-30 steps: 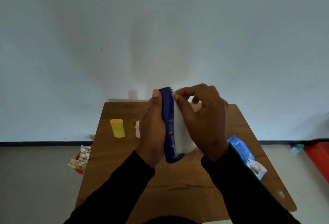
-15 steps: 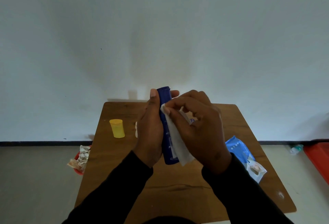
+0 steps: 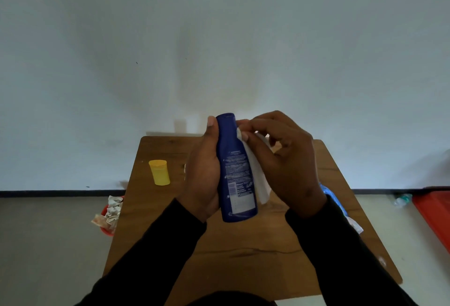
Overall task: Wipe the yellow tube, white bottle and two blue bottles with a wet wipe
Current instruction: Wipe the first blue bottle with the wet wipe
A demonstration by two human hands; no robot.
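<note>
Losing grip is the main risk: the wet wipe [image 3: 255,172] may slick the blue bottle [image 3: 235,167], which is raised above the tabletop [image 3: 243,257] and could drop. The left hand [image 3: 203,172] wraps the bottle's left side; the right hand [image 3: 285,159] pinches the wipe against its right side. The yellow tube [image 3: 159,172] stands well apart, left.

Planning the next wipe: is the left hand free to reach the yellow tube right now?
Probably not yet: the left hand grips the blue bottle. The table path to the yellow tube looks open.
</note>
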